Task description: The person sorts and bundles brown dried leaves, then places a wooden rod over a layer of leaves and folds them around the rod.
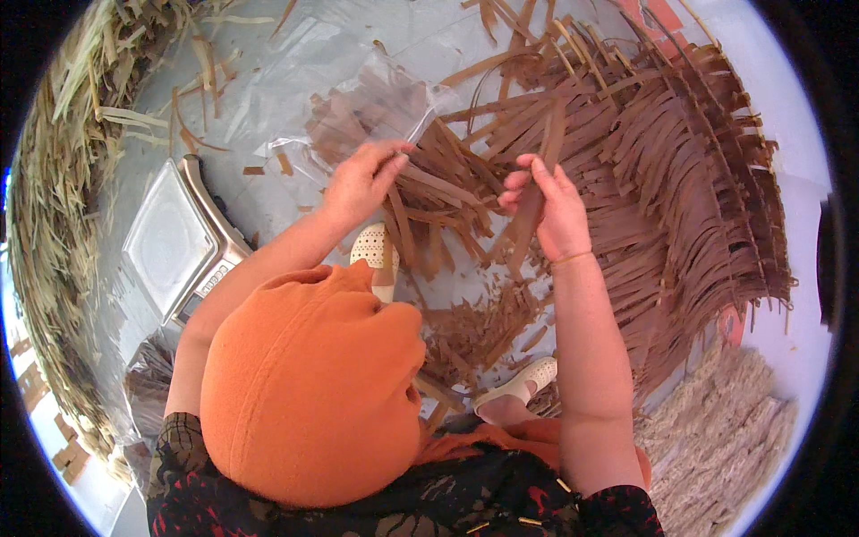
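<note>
"Long, flat brown strip (530,224) of dry, leaf-like material: where do you have it?"

"In my bare right hand (564,213). It slants past my fingers, one end pointing up toward the large fringed brown panel (689,197), the other hanging down over the floor between my hands."

"How far open is that hand?"

"Narrow. My fingers are curled and my thumb lies close to them, with the strip caught between."

"And the other one?"

"My bare left hand (358,183) is nearly pinched, thumb and forefinger brought close together. I cannot tell whether anything thin sits between the tips. It is beside the crumpled, clear plastic sheet (385,76), right over the edge of the tangled heap of flat brown strips (438,170)."

"What lies around you?"

"To my left, the silver, flat-topped weighing scale (174,242), near my left forearm. Farther out on that side stands the thick, pale straw-coloured leaf bundle (54,206). Down by my feet I see one cream, perforated shoe (369,246) below my left hand, and short, loose brown scraps (488,327) scattered below my right hand."
</note>
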The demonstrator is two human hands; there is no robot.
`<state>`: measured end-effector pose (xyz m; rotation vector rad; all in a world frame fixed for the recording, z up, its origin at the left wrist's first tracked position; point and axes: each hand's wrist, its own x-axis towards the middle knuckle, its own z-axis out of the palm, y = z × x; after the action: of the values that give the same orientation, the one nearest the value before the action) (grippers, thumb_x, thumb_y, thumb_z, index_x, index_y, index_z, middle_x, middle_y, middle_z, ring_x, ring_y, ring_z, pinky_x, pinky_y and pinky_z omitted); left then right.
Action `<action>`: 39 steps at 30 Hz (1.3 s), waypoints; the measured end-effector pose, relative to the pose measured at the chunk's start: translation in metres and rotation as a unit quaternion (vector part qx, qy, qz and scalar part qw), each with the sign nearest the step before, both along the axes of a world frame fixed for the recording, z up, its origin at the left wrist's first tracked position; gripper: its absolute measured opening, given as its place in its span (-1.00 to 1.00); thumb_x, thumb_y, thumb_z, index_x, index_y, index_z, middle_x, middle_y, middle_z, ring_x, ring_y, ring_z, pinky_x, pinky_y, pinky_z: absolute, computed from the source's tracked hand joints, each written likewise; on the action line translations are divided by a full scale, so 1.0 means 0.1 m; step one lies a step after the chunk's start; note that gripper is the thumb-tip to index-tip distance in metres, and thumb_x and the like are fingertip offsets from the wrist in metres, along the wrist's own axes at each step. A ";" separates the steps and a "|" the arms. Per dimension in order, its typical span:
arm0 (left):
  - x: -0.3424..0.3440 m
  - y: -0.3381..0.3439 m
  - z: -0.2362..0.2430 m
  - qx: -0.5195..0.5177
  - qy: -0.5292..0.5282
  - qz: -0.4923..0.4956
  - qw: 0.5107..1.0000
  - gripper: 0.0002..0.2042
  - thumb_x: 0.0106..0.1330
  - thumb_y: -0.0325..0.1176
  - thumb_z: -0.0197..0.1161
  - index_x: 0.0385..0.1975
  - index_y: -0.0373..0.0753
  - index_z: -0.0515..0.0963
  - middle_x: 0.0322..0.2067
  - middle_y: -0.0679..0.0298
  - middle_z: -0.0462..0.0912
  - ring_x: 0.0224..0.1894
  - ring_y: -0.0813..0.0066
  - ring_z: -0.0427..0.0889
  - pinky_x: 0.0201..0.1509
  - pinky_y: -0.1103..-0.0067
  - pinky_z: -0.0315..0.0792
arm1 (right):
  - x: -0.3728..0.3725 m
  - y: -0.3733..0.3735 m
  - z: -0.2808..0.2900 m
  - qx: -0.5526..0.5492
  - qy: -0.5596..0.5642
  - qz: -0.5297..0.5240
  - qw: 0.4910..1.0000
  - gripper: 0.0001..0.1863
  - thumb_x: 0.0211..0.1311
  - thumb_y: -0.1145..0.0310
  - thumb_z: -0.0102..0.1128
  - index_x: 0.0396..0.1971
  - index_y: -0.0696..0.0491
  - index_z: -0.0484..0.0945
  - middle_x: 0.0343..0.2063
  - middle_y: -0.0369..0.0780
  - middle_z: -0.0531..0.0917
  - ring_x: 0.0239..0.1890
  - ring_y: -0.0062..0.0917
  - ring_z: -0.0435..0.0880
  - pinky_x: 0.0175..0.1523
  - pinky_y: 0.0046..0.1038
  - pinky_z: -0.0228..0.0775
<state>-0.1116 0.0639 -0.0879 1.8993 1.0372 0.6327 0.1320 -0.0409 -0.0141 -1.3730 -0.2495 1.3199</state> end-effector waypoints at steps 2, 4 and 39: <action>0.02 0.06 0.10 -0.012 0.122 0.002 0.992 -0.71 0.35 -0.26 0.21 0.02 -0.14 0.53 -0.12 0.19 0.58 -0.20 0.42 0.60 -0.11 0.50 0.47 | 0.05 -0.04 -0.04 -0.050 -0.045 -0.002 0.998 -0.75 0.46 0.19 -0.03 -0.13 0.06 0.47 -0.55 -0.29 0.54 -0.52 -0.58 0.55 -0.39 -0.50 0.44; 0.03 0.09 0.12 0.048 0.257 -0.024 0.965 -0.69 0.33 -0.23 0.23 0.03 -0.14 0.52 -0.07 0.19 0.57 -0.21 0.40 0.62 -0.11 0.49 0.48 | 0.20 -0.15 -0.24 -0.053 -0.119 0.022 0.991 -0.74 0.45 0.19 -0.02 -0.10 0.05 0.47 -0.56 -0.31 0.54 -0.56 -0.61 0.52 -0.42 -0.53 0.41; 2.13 -0.97 1.51 0.086 0.264 -0.564 0.778 -0.57 0.35 -0.15 0.13 0.18 -0.15 0.42 0.01 0.04 0.48 0.08 0.07 0.49 0.17 0.29 0.38 | 2.38 -4.42 0.42 -0.378 -0.407 0.091 0.827 -0.59 0.19 0.21 0.16 0.01 0.07 0.57 -0.16 -0.13 0.68 -0.13 -0.39 0.65 -0.02 -0.37 0.47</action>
<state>0.1018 -0.0331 0.0635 2.4658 -0.0382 -0.5564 0.3697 -0.4830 0.0283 -2.6317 -0.4615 0.9136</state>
